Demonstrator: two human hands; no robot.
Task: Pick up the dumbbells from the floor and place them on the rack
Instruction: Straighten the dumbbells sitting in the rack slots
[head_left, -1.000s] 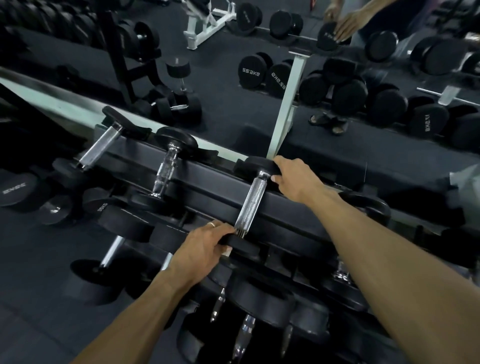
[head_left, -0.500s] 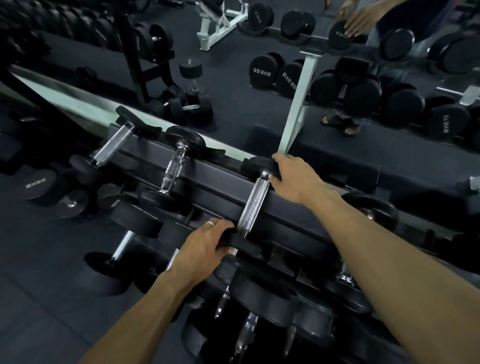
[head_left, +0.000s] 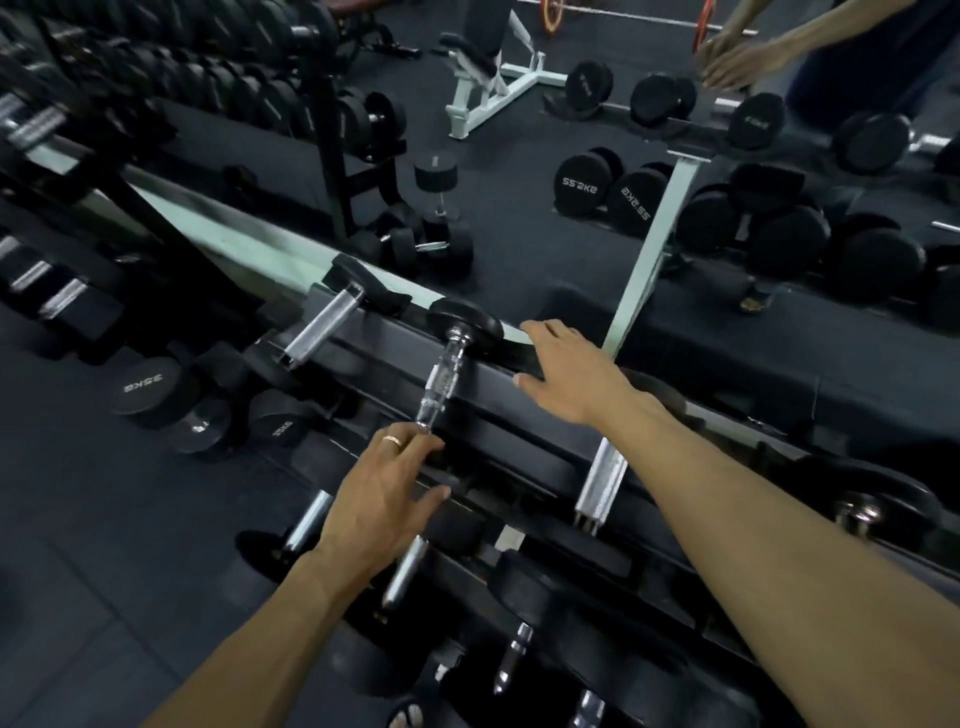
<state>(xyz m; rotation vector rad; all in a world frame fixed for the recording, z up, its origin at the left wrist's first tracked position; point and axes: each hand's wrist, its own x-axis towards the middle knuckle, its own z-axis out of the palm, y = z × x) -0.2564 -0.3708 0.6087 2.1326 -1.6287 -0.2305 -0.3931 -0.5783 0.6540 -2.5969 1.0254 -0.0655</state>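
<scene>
A black tiered dumbbell rack (head_left: 524, 410) runs diagonally across the view. On its top tier lies a dumbbell with a chrome handle (head_left: 601, 484), partly behind my right forearm, with neither hand on it. Left of it rests another dumbbell (head_left: 445, 378) with a knurled handle and a black round head. My left hand (head_left: 387, 491) hovers open, fingers spread, at that handle's near end. My right hand (head_left: 569, 376) is open and flat over the top rail, just right of the dumbbell's far head.
A third top-tier dumbbell (head_left: 324, 325) lies further left. Lower tiers hold several black dumbbells, some marked 35KG (head_left: 148, 389). A mirror behind the rack reflects a white bench (head_left: 493, 78), more dumbbells and a person's hands. Dark rubber floor (head_left: 78, 545) lies at left.
Both hands have let go of the dumbbell they were gripping on the top tier and moved left, open, over to the neighbouring dumbbell. The view has shifted left as well.
</scene>
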